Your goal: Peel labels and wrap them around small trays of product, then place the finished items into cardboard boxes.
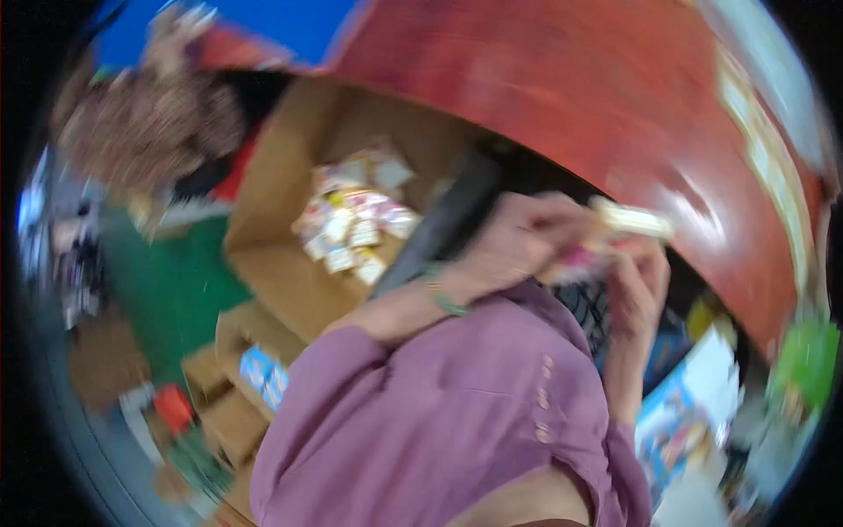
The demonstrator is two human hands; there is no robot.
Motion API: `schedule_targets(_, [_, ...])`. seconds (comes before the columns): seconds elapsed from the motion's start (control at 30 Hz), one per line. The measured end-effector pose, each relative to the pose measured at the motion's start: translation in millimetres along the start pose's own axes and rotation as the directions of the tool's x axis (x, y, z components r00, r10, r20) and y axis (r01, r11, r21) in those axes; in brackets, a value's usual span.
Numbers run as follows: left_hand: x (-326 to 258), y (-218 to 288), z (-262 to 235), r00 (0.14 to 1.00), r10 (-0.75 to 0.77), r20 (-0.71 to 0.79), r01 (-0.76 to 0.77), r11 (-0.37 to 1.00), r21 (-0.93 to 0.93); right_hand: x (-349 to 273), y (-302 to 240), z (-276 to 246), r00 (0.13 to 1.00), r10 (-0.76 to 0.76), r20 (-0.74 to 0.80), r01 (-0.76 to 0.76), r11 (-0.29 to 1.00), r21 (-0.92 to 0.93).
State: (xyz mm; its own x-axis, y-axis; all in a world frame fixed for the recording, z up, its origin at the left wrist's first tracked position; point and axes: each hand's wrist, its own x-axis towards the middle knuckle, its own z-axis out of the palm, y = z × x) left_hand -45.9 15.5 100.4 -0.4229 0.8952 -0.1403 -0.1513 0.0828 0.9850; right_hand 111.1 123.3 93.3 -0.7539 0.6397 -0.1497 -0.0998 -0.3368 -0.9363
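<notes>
Just above my lap, both hands are close together around a small clear packet with pink and pale parts (575, 261). My left hand (531, 235), with a green band at the wrist, comes across from the left with its fingers curled onto the packet. My right hand (643, 270) pinches it from the other side. A pale, bright strip (634, 220) sticks out at the fingertips; blur hides whether it belongs to the packet. To the left stands an open cardboard box (268, 277) with several small packets (356, 220), white, pink and yellow, at its bottom.
A glossy red tabletop (527, 79) curves along the far side. Smaller cardboard boxes (233, 422) stand at the lower left on a green floor (167, 272). Another person's patterned sleeve (149, 127) shows at the upper left. A printed blue-and-white bag (689, 404) lies at right.
</notes>
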Motion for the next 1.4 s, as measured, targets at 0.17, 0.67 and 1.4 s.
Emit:
schedule_targets(0.17, [-21.2, 4.9, -2.4, 0.999, 0.001, -0.055, -0.017, 0.952, -0.306, 2.9, 17.5, -13.1, 0.984, -0.093, 0.152, 0.075, 0.989, 0.124])
schedule_targets(0.67, [-64.0, 10.9, -13.6, 0.898, 0.157, -0.410, -0.277, 0.927, -0.251, 22.4, -6.0, 57.6, 0.862, -0.029, 0.506, -0.036, 0.992, 0.119])
schedule_targets(1.4, [-130.2, 44.4, -80.6, 0.816, 0.440, -0.374, -0.362, 0.894, 0.264, 53.6, -1.0, 97.8, 0.828, 0.048, 0.559, -0.040, 0.999, -0.027])
